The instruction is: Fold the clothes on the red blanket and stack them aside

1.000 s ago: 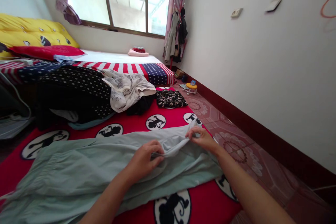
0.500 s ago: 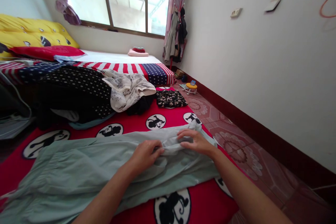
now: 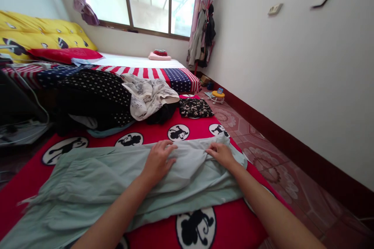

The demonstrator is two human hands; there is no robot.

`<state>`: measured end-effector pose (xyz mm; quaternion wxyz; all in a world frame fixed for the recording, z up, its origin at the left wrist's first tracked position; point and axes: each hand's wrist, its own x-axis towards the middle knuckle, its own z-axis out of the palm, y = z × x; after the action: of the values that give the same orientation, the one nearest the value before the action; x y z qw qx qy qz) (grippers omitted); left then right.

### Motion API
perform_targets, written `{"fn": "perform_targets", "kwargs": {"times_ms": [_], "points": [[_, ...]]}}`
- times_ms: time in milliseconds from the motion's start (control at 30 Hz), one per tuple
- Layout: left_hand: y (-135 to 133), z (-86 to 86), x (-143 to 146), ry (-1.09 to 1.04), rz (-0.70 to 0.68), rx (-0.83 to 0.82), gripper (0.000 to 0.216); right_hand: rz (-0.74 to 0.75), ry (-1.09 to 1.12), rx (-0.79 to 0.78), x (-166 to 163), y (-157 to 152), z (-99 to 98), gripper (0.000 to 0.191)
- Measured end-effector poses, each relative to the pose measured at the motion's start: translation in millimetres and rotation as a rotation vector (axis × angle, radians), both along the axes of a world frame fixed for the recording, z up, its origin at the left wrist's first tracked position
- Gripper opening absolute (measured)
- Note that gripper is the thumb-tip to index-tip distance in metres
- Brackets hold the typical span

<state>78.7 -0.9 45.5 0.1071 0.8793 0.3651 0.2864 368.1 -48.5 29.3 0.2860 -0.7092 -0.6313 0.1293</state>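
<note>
A pale green garment [image 3: 96,179] lies spread across the red blanket [image 3: 157,134] with black cartoon medallions. My left hand [image 3: 157,160] rests on the garment's upper middle, fingers lying fairly flat on the cloth. My right hand [image 3: 222,154] sits at the garment's right end, fingers curled and pressed onto a bunched fold of the fabric near the blanket's edge. Between the two hands the cloth forms a smooth raised flap.
A heap of clothes lies beyond: a black dotted piece [image 3: 96,93], a grey-white patterned one [image 3: 150,95] and a folded dark floral piece [image 3: 195,107]. A flag-print mattress [image 3: 163,74] and yellow pillows [image 3: 37,37] lie behind. Tiled floor [image 3: 274,171] and a wall run along the right.
Both hands have lowered the pinched fold onto the garment and now press it down; the left hand has flattened out. The view has shifted slightly left.
</note>
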Motion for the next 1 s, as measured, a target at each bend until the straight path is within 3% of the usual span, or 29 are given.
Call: {"fn": "perform_targets", "kwargs": {"times_ms": [167,300,433,733,1000], "points": [[-44.9,-1.7,-29.0,-0.055,-0.200,0.062,0.012,-0.068,-0.013,0.028,-5.5,-4.8,-1.6,0.021],[-67.5,-12.5,-43.0,-0.015,-0.263,0.167,0.007,0.076,0.030,0.181,-22.2,-8.9,9.9,0.022],[-71.1,-21.0,-44.9,-0.001,-0.237,0.245,0.012,0.187,-0.015,0.168,-37.3,-8.3,12.0,0.016],[-75.4,-5.2,-50.9,-0.027,-0.245,0.256,0.022,0.085,0.062,0.168,-36.8,10.5,12.2,0.020],[-74.2,-12.9,-59.1,0.001,-0.231,0.248,0.022,0.007,-0.047,0.179,-35.6,17.1,0.2,0.017]]}}
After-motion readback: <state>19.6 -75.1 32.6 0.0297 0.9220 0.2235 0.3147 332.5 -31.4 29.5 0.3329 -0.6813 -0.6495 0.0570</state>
